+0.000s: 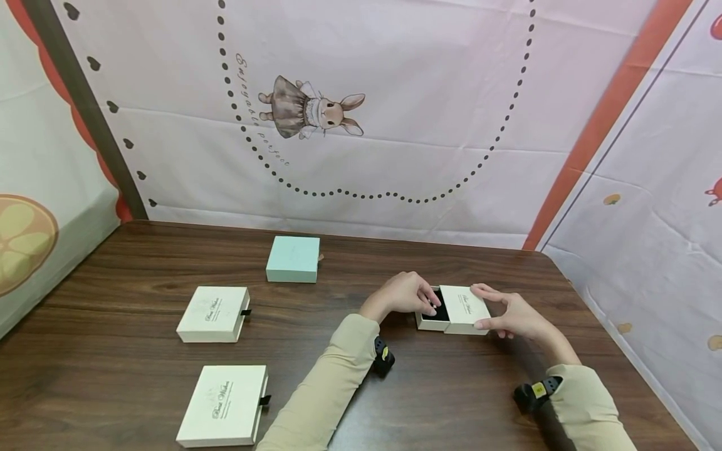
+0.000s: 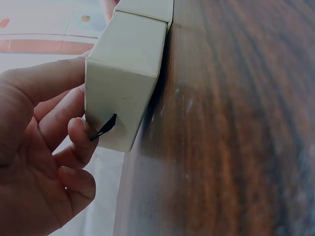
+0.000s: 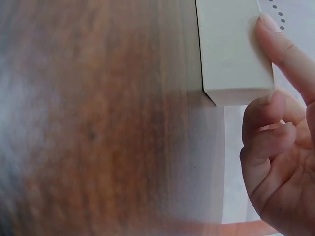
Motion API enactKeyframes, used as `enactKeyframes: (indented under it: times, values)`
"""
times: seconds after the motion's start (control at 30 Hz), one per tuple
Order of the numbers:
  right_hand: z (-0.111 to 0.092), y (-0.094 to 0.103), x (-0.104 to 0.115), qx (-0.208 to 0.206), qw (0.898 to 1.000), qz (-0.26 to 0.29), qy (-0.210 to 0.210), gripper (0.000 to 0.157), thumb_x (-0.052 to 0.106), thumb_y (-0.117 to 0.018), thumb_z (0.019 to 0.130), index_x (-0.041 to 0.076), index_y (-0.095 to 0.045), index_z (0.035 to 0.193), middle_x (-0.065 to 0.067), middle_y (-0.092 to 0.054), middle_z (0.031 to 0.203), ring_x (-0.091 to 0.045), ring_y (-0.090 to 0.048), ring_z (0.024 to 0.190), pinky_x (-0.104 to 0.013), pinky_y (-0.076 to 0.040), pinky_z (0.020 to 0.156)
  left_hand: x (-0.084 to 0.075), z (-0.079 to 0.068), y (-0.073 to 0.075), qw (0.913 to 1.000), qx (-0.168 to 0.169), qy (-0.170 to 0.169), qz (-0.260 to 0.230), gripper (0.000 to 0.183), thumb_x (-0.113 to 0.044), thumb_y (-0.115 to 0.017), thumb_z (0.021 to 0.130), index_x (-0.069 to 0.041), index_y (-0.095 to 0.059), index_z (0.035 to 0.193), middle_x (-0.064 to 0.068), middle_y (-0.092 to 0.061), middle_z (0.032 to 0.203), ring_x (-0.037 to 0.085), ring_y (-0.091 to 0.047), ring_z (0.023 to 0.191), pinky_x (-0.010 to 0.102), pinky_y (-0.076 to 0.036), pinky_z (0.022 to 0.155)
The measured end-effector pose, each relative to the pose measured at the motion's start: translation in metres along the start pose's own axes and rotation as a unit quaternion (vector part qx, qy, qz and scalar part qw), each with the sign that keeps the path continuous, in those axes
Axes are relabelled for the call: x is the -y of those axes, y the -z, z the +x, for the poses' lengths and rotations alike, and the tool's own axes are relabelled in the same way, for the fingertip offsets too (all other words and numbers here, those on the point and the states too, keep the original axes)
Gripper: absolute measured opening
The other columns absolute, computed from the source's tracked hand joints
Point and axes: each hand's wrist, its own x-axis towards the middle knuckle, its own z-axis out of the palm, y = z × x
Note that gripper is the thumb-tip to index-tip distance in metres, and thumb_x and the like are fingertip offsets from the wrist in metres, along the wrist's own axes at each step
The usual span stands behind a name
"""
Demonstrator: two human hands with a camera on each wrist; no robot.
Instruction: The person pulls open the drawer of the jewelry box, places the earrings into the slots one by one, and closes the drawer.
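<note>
A cream sliding gift box [image 1: 465,307] lies toward the right of the table, its drawer [image 1: 433,325] pulled partway out to the left. Black lining shows inside the drawer. My left hand [image 1: 405,293] reaches over the drawer's open top, thumb and fingertips at the lining; I cannot tell whether they pinch something small there. In the left wrist view, a black ribbon tab [image 2: 104,128] sticks out of the drawer's end beside the curled outer fingers. My right hand [image 1: 516,316] grips the box's cover at its right end, thumb on the near side, fingers at the far side.
A mint-green box [image 1: 293,258] stands at the back of the table. Two more cream boxes with black tabs lie on the left, a smaller box [image 1: 214,313] behind a larger box [image 1: 224,404]. A printed curtain [image 1: 395,156] hangs behind the wooden table [image 1: 141,263].
</note>
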Motion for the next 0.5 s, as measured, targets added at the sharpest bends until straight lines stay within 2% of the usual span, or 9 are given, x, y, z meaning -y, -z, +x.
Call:
enactKeyframes:
  times: [0.5]
  values:
    - [-0.0009,0.0001,0.0007,-0.005,1.000,-0.002,-0.011,0.080,0.028,-0.078,0.070,0.008,-0.040,0.138,-0.023,-0.022,0.146,-0.014,-0.044,0.042,-0.028,-0.037,0.039,-0.0019,0.0003,-0.0006,0.9999,-0.002,0.008,0.008,0.012,-0.021,-0.077,0.072,-0.018,-0.075,0.084,-0.012,-0.068,0.071,-0.006,-0.058,0.063,0.013,-0.042,0.066]
